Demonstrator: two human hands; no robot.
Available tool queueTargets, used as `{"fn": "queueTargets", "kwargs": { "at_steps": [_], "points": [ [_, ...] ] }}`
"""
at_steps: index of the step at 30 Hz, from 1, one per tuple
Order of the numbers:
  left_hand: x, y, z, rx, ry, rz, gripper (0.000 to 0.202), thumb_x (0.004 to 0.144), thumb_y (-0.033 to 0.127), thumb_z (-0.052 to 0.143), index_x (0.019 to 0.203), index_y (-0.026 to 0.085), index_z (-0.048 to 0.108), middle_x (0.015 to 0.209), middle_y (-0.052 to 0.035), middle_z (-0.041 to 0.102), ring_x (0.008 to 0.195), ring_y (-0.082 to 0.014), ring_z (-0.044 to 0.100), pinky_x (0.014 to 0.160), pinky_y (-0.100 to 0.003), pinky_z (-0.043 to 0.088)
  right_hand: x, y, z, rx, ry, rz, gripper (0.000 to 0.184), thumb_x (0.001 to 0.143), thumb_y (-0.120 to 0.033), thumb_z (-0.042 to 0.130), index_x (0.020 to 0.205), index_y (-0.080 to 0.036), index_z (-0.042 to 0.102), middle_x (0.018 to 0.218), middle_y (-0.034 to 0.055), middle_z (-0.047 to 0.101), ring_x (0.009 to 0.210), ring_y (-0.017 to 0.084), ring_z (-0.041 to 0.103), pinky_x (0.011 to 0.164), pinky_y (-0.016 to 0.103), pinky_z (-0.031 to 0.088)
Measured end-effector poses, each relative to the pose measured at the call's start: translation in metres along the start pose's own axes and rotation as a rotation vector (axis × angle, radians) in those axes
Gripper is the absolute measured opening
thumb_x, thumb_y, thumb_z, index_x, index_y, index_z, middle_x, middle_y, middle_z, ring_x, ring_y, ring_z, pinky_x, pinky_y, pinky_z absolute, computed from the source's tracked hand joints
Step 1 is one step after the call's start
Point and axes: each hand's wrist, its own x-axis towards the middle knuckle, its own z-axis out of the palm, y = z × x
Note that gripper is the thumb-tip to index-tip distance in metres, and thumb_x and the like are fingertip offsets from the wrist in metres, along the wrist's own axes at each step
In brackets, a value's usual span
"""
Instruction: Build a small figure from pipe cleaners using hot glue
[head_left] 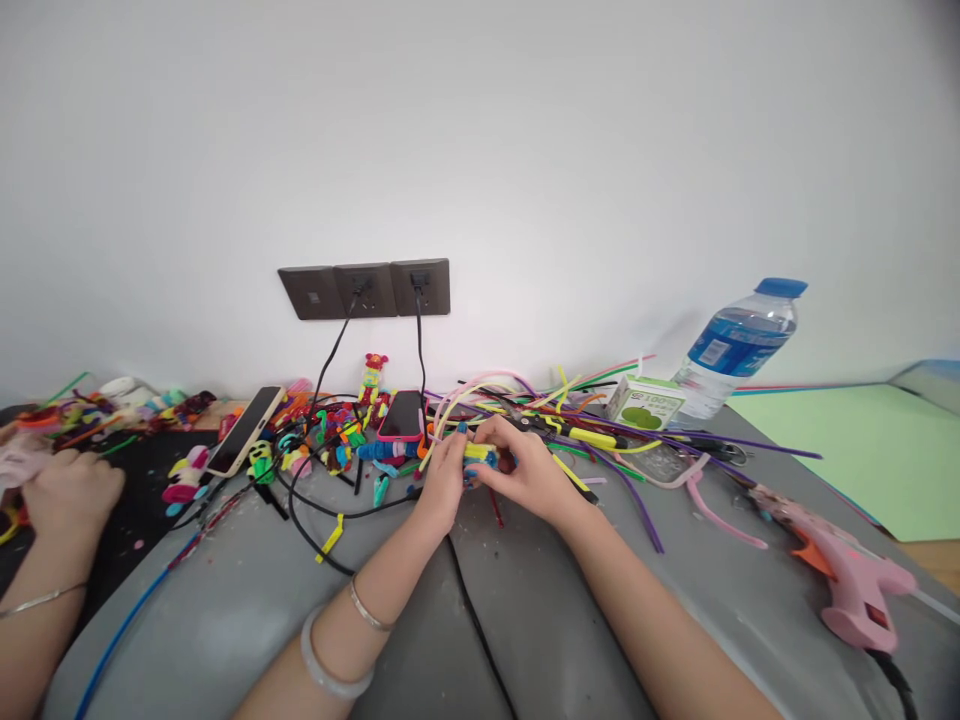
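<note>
My left hand (444, 478) and my right hand (525, 468) meet at the middle of the grey table (247, 610). Between their fingertips they pinch a small yellow and blue pipe-cleaner piece (480, 455). Both hands have their fingers curled closed around it. A bracelet and a pale bangle sit on my left wrist. Loose coloured pipe cleaners (600, 440) lie scattered just behind and to the right of my hands.
A pink glue gun (847, 575) lies at the right. A water bottle (739, 345) and a small green-white box (645, 402) stand at the back. Two phones (401, 415) charge from wall sockets (367, 290). Another person's hand (71, 490) works at the far left among small figures.
</note>
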Motion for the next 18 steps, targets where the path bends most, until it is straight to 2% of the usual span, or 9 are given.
{"fn": "queueTargets", "kwargs": {
  "at_steps": [4,8,13,18],
  "points": [
    [-0.0043,0.0082,0.0029,-0.092,-0.037,-0.112,0.034,0.064,0.043,0.076,0.072,0.017,0.056,0.063,0.0054,0.048,0.057,-0.0086,0.045,0.048,-0.020,0.030,-0.0007,0.0005,0.0011,-0.047,-0.008,-0.009,0.027,0.082,-0.035,0.067,0.099,-0.023,0.051,0.068,-0.0048,0.051,0.051,0.011,0.040,0.051,0.023,0.031],
    [-0.0068,0.0102,0.0034,-0.130,-0.066,-0.146,0.036,0.063,0.043,0.078,0.071,0.017,0.054,0.063,0.0056,0.047,0.057,-0.0082,0.046,0.047,-0.019,0.030,-0.0026,0.0012,0.0030,-0.066,0.036,-0.034,0.026,0.082,-0.037,0.067,0.097,-0.023,0.051,0.063,-0.0056,0.047,0.050,0.011,0.040,0.050,0.023,0.030],
    [-0.0084,0.0096,0.0032,-0.149,-0.095,-0.163,0.039,0.059,0.043,0.082,0.071,0.016,0.057,0.066,0.0040,0.053,0.060,-0.0088,0.049,0.049,-0.019,0.034,-0.0043,0.0021,0.0034,-0.095,0.060,-0.083,0.028,0.082,-0.043,0.069,0.095,-0.023,0.054,0.068,-0.0025,0.053,0.050,0.011,0.041,0.050,0.023,0.031],
    [-0.0080,0.0104,0.0017,-0.135,-0.217,-0.250,0.040,0.057,0.043,0.083,0.075,0.015,0.061,0.068,0.0017,0.056,0.060,-0.0103,0.052,0.049,-0.020,0.038,-0.0020,-0.0002,0.0029,-0.121,0.048,-0.129,0.022,0.084,-0.038,0.068,0.097,-0.022,0.059,0.066,-0.0023,0.056,0.052,0.012,0.046,0.051,0.024,0.033]
  ]
}}
